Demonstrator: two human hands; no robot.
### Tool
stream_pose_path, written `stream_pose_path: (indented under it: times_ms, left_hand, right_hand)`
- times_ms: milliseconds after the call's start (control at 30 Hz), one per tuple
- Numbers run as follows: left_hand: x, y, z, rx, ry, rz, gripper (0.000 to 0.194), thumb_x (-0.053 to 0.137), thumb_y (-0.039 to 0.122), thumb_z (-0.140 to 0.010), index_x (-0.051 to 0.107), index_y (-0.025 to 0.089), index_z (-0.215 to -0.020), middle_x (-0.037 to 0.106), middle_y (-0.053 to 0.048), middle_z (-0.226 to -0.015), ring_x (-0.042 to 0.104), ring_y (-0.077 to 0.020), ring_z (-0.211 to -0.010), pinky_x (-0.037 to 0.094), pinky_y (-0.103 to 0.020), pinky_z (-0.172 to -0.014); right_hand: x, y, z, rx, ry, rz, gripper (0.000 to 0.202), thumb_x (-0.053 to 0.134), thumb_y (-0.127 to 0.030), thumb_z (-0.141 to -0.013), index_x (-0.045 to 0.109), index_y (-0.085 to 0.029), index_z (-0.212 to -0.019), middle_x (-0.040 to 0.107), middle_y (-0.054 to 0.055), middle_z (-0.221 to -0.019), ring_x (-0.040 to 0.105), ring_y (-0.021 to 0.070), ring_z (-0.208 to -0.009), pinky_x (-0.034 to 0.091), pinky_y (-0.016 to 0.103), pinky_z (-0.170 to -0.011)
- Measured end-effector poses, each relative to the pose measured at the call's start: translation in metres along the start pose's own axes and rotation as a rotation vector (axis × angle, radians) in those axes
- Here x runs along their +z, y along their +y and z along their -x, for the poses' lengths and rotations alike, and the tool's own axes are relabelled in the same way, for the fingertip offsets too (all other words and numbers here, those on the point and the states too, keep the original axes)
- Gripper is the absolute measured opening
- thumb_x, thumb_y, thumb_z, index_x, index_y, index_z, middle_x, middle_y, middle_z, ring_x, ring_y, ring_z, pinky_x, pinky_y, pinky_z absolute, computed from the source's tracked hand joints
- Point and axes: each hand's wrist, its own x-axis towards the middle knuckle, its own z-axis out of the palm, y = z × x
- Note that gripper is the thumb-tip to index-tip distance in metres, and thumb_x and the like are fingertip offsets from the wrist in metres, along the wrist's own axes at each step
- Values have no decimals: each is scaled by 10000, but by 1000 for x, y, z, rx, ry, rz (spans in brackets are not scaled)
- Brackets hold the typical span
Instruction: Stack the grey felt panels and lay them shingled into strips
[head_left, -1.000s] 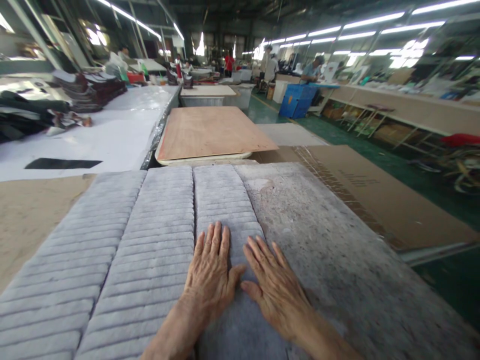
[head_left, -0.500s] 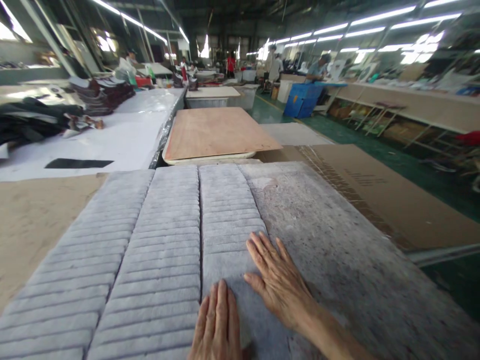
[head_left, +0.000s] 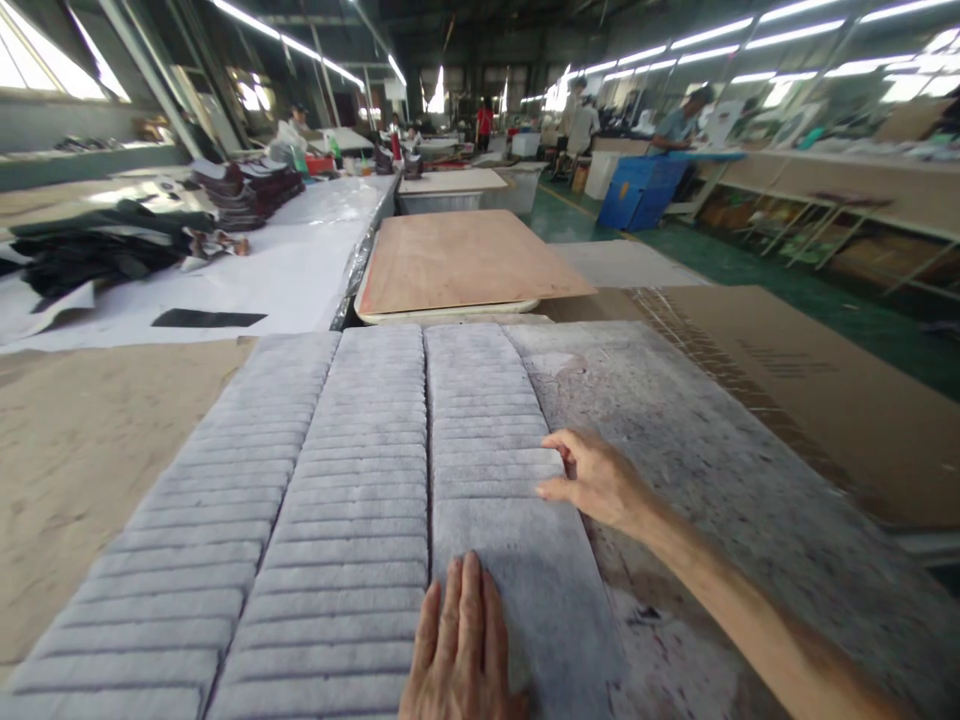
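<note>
Three rows of overlapping grey fuzzy fabric pieces run away from me, a left row (head_left: pixel 180 540), a middle row (head_left: pixel 345 520) and a shorter right row (head_left: pixel 480 400). My left hand (head_left: pixel 459 650) lies flat on the nearest grey piece (head_left: pixel 540 590) of the right row, near its left edge, fingers stretched out. At that row's right edge my right hand (head_left: pixel 600 480) has its fingers bent and its thumb apart from them. Nothing shows between them; whether the fingertips touch the fabric I cannot tell.
The rows lie on a stained, speckled board (head_left: pixel 675 430). Brown cardboard (head_left: pixel 810 370) is to the right, a plywood sheet (head_left: pixel 465 260) beyond. On the left, a white-covered table (head_left: pixel 292 260) holds dark fabric (head_left: pixel 112 245) and stacked brown pieces (head_left: pixel 244 190). Several people are farther back.
My right hand has lifted from lying flat and moved to the row's right edge, fingers now bent. My left hand stays flat on the fabric. The view has turned slightly left.
</note>
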Motion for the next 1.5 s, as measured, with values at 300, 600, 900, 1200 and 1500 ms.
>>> stream_pose_path:
  times_ms: [300,600,900,1200,1500]
  left_hand:
    - [-3,3,1,-28,-59,13,638,573,491,-711,456,105,-1205,497,-141,-1265,446,-256,-1175,430,-339,-914]
    - [-14,3,-2,7,-128,-37,552,465,110,-664,427,73,-1213,474,-151,-1283,439,-259,-1180,464,-335,-888]
    - [-15,1,-3,0,-148,-19,565,455,100,-669,424,89,-1233,465,-152,-1291,432,-269,-1186,479,-349,-881]
    - [-22,4,-6,-20,-183,130,577,417,110,-696,387,32,-1267,415,-203,-1315,360,-306,-1226,470,-386,-911]
    - [-100,-58,1,-552,112,467,234,475,200,-824,604,265,-1008,603,34,-1134,572,-144,-1027,479,-302,-911]
  right_hand:
    - [1,-10,31,244,-67,-21,335,476,-459,-690,394,-203,-490,395,-54,-442,408,104,-454,250,214,-450]
    - [10,-10,28,298,-45,10,276,483,-374,-699,410,-198,-500,350,-58,-415,386,96,-444,209,215,-461]
    - [10,-10,26,281,-61,74,290,511,-368,-723,441,-199,-499,410,-46,-422,426,102,-449,240,211,-451]
    - [10,-42,62,-115,308,394,343,474,-319,-825,521,-117,-1098,574,162,-1079,509,296,-999,441,395,-779]
    - [51,-41,98,-484,16,247,487,396,-414,-873,351,-225,-1320,250,80,-1429,100,288,-1325,213,525,-1034]
